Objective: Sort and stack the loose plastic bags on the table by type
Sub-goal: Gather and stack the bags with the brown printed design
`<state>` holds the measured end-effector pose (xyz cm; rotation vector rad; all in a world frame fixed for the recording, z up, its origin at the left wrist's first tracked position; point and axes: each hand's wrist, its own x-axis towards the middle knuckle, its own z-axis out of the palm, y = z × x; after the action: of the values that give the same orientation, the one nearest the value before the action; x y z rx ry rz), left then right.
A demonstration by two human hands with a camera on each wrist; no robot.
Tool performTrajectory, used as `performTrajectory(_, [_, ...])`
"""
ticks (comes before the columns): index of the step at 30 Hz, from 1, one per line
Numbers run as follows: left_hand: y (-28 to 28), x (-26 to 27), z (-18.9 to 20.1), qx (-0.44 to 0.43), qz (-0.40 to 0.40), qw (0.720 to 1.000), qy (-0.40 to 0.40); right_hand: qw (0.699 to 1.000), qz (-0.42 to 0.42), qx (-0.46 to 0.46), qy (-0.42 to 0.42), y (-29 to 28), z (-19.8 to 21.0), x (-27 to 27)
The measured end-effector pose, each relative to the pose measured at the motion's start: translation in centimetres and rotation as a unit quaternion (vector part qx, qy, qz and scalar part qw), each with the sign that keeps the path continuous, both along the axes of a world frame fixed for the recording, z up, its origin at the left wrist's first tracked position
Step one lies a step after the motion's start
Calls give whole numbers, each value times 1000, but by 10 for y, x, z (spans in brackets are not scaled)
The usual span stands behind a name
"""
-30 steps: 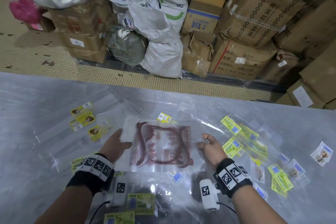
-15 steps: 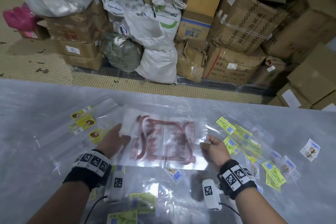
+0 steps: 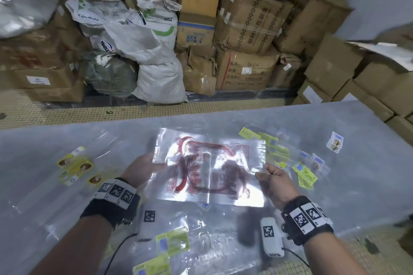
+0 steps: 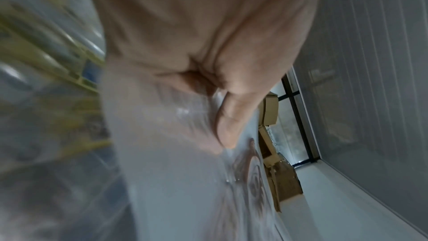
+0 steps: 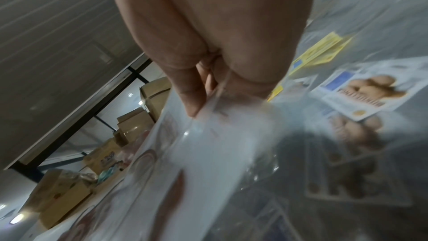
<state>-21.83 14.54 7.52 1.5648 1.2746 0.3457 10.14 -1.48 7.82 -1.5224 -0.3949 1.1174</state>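
A clear plastic bag with a red print [image 3: 210, 169] hangs lifted above the table between both hands. My left hand [image 3: 145, 168] pinches its left edge, thumb on top [image 4: 228, 127] and fingers under the film. My right hand [image 3: 271, 176] pinches the right edge between thumb and curled fingers [image 5: 197, 102]. The red print [image 5: 148, 157] shows faintly in the right wrist view. Loose bags with yellow labels [image 3: 76, 165] lie to the left, and several yellow-green labelled bags [image 3: 277, 152] lie to the right.
The table [image 3: 368, 185] is covered in clear film. Bags with biscuit pictures [image 3: 335, 145] lie at far right, more labelled bags [image 3: 172, 243] near me. Cardboard boxes [image 3: 245, 69] and white sacks [image 3: 156, 82] are stacked on the floor beyond the far edge.
The red-printed bag lay flat on the table under both hands a second ago. Both hands have taken its side edges and raised it, tilted up, and my view has turned right.
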Motion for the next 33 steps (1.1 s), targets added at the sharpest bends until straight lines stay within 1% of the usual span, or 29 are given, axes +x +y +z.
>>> performTrajectory(3, [-6,18,2,-6,-9,1000,5,1000,-24,0,9,-20,1,9])
performTrajectory(6, [-13,44,5,-14,-24,1000,-9,998,-52,-4,31,-42,0,29])
performTrajectory(9, [-26,81,14,-14,-32,999,-17,998,-63,-5,26,-65,-4,58])
performTrajectory(12, [-42,128,16,-41,-35,998,-40,997,-72,-17,13,-89,-4,91])
performTrajectory(14, [-54,164,8,-67,-24,995,-64,995,-92,-23,23,-111,-6,122])
performTrajectory(16, [-67,201,0,-80,-24,994,-67,994,-101,-43,18,-136,-6,155])
performTrajectory(19, [-89,265,-10,-95,-57,992,-63,993,-96,-68,3,-175,-3,210])
performTrajectory(22, [-112,333,-16,-94,-95,989,-58,990,-117,-76,-14,-213,5,262])
performTrajectory(26, [-146,417,-9,-98,-140,984,-52,981,-160,-103,-27,-258,9,324])
performTrajectory(30, [-156,491,-9,-82,-191,978,-24,974,-201,-108,-21,-289,10,374])
performTrajectory(32, [-147,525,-30,-93,-210,973,-24,971,-211,-110,-21,-301,7,397])
performTrajectory(33, [-146,540,-34,-94,-221,971,-18,970,-216,-111,-20,-304,6,407])
